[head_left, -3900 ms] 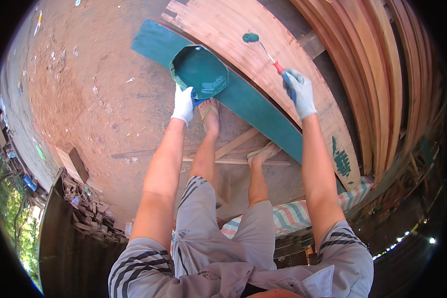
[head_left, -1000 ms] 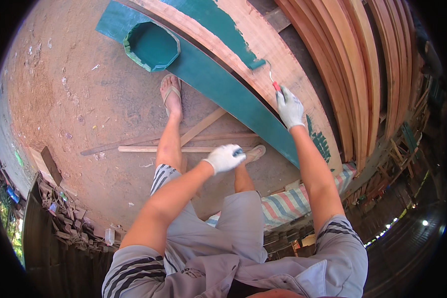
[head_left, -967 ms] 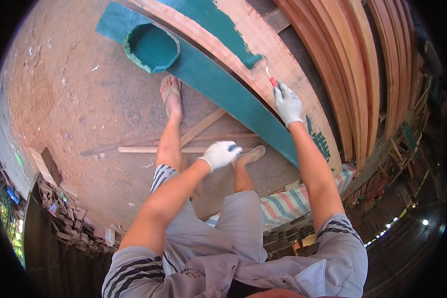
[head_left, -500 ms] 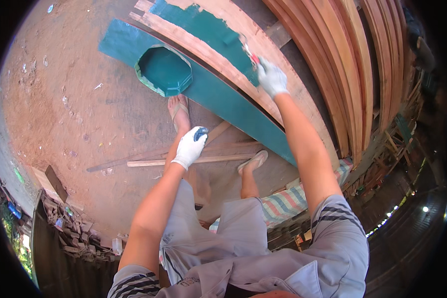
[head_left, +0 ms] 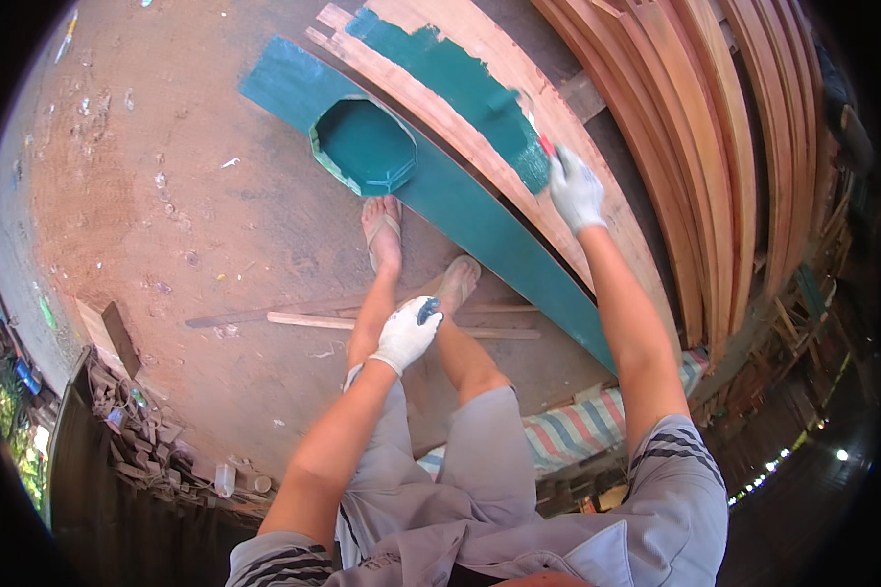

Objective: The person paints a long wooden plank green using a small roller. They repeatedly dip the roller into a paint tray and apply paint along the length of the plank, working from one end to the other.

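Upper right: the right hand (head_left: pixel 578 188) grips a roller (head_left: pixel 545 145); light, even strokes should suit the board (head_left: pixel 485 98). Centre: left hand (head_left: pixel 404 338), fingers curled narrow.

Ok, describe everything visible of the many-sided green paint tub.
The many-sided green paint tub is open-topped, with pale green along its rim; it looks like plastic, though I can't be sure. Dark green paint shows inside. It stands on the long green-painted board, its near-left side reaching past the board's edge, close by the person's sandalled left foot. Neither the white-gloved left hand nor the white-gloved right hand touches it.
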`<state>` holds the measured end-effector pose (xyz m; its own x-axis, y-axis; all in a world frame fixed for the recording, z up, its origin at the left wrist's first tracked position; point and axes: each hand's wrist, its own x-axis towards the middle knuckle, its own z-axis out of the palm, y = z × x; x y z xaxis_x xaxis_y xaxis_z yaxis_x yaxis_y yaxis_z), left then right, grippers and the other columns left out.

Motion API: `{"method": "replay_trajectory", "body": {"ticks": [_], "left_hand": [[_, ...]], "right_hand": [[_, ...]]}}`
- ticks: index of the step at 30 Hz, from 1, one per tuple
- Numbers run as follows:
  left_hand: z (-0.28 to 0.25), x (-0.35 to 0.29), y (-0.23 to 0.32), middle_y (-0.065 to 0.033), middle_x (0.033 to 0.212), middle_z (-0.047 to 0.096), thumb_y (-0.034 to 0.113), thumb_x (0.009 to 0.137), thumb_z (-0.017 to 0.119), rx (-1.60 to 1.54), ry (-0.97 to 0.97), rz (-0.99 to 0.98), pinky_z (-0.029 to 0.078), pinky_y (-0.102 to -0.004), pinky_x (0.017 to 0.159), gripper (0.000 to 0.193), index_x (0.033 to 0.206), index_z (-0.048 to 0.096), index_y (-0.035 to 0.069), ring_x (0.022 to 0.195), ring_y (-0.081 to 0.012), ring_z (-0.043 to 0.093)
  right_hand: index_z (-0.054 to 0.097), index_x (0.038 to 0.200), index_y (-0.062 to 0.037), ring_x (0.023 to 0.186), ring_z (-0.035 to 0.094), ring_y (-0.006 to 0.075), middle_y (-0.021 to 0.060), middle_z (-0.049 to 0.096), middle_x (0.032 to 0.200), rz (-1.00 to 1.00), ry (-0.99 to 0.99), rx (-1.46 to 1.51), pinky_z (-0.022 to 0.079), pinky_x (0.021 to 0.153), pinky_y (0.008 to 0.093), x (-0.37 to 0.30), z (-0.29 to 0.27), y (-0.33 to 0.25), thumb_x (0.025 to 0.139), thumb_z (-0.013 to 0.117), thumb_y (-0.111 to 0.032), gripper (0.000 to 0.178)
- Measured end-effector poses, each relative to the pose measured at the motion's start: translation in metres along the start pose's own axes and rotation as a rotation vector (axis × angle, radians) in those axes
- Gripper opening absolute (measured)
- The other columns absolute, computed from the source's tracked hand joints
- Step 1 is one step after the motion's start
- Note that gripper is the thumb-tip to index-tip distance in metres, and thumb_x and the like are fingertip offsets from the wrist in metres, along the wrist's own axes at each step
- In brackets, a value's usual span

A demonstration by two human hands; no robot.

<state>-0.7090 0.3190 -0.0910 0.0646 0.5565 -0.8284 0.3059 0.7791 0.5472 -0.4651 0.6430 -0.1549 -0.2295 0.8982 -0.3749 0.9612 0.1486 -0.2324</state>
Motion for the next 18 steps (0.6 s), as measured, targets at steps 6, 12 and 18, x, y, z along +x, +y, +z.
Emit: {"method": "replay_trajectory", "body": {"ticks": [6,12,18], "left_hand": [[0.056,0.044,0.04,-0.0184,0.124,0.075,0.034,0.101,0.069,-0.011,-0.103,0.168,0.056,-0.0476,0.103,0.035,0.124,0.073,0.008,0.115,-0.0393,0.072],[0.14,0.082,0.066,-0.0189,0.116,0.074,0.033,0.103,0.063,-0.058,-0.136,0.251,0.057,-0.0505,0.097,0.031,0.12,0.071,0.008,0.11,-0.0408,0.072],[0.141,0.053,0.114,-0.0192,0.115,0.077,0.034,0.107,0.059,-0.195,-0.233,0.351,0.058,-0.0513,0.094,0.032,0.125,0.069,0.008,0.107,-0.0402,0.074]], "right_hand": [[0.071,0.127,-0.0158,0.115,0.071,0.0424,0.02,0.076,0.121,-0.161,0.049,0.115,0.055,0.097,0.0527,0.169,0.018,-0.139,0.11,0.047,-0.04,0.038],[0.07,0.132,-0.0173,0.109,0.073,0.0422,0.0206,0.077,0.116,-0.116,-0.035,-0.037,0.056,0.092,0.0537,0.126,0.023,-0.09,0.11,0.049,-0.041,0.039],[0.074,0.132,-0.0139,0.101,0.076,0.0384,0.0192,0.079,0.108,-0.167,0.093,-0.058,0.059,0.088,0.0488,0.041,0.016,0.006,0.107,0.061,-0.033,0.034]]}}
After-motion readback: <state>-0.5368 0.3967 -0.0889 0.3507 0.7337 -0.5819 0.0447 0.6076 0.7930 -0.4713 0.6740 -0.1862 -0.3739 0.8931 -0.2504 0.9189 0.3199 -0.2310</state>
